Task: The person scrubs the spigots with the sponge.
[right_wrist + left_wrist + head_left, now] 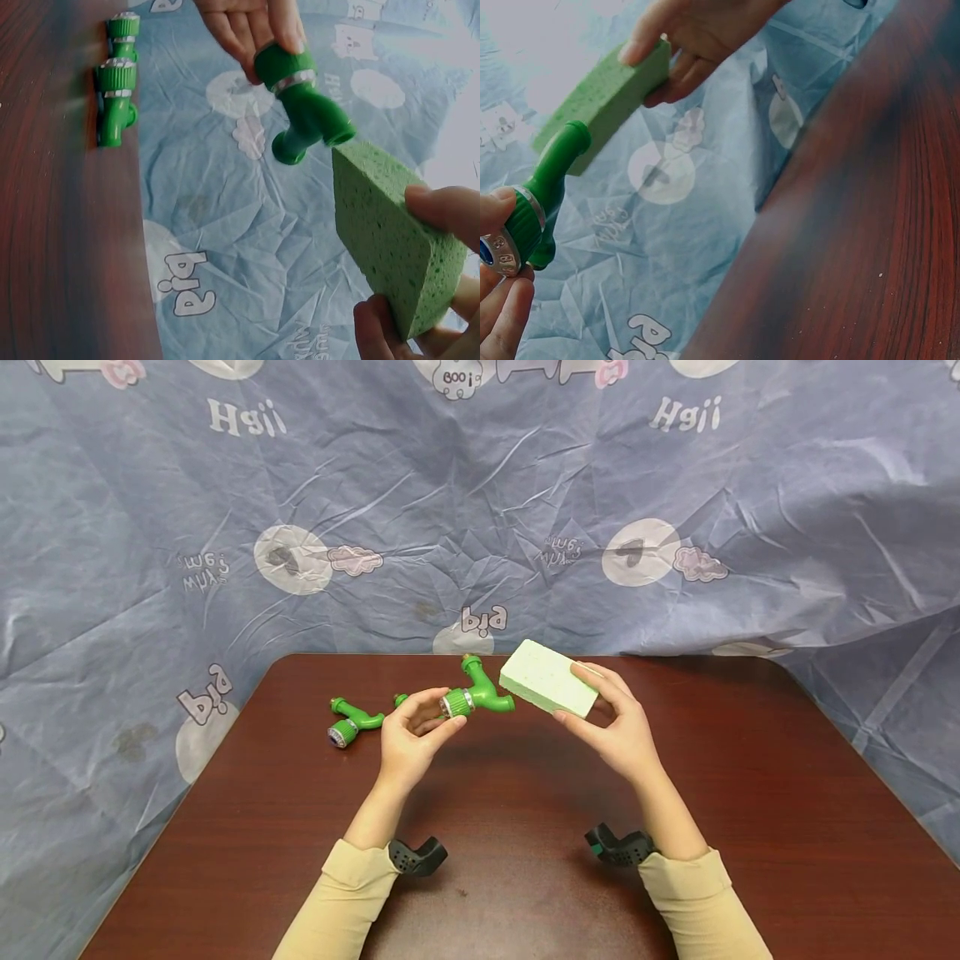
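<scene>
My left hand (pixel 408 739) pinches a green faucet (pixel 480 687) by its ribbed knob, holding it raised above the table. A pale green sponge (pixel 547 678) is gripped at its right end by my right hand (pixel 622 727), thumb on one side and fingers on the other. In the right wrist view the faucet's spout (pixel 337 133) points at the near corner of the sponge (pixel 390 232); whether they touch I cannot tell. Seen from the left wrist, the faucet (pixel 547 180) overlaps the sponge (pixel 604 105).
A second green faucet (pixel 352 720) lies on the brown table (pixel 525 827), left of my left hand. Another faucet (pixel 401 699) is mostly hidden behind that hand. A wrinkled blue printed cloth (pixel 450 485) hangs behind the table. Each wrist wears a black band (pixel 420 857).
</scene>
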A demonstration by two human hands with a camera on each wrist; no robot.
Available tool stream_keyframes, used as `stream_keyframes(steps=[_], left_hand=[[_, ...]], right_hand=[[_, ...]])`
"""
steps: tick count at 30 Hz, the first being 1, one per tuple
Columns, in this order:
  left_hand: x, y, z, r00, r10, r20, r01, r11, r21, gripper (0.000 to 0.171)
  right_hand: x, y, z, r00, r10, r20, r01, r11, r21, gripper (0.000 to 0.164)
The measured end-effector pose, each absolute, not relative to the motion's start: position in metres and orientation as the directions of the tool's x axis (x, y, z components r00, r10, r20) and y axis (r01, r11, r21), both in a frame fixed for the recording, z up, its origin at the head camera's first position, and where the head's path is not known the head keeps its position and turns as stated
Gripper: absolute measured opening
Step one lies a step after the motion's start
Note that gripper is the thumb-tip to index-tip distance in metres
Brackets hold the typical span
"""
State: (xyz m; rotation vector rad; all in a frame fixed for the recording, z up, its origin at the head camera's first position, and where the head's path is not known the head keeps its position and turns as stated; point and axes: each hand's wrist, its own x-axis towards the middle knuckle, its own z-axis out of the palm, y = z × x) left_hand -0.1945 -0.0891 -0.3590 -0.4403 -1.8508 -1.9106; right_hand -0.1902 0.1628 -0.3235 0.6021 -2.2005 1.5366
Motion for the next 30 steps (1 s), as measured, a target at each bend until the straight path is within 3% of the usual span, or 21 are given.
stream_keyframes(steps=[11,30], left_hand=[[-0.194,-0.090,-0.358,-0.854,-0.113,0.508,0.517,-0.065,0.854,0.041],[-0.209,-0.093,-0.380,-0.886,-0.048,0.460,0.459,-0.213,0.862,0.044]], right_hand=[[-0.194,0.163,-0.330,-0.865,-0.157,0.476,-0.499,0.357,-0.789,0.056],[-0.193,0.161,-0.330,-0.866,-0.156,0.475,-0.500,0.290,-0.816,0.054]])
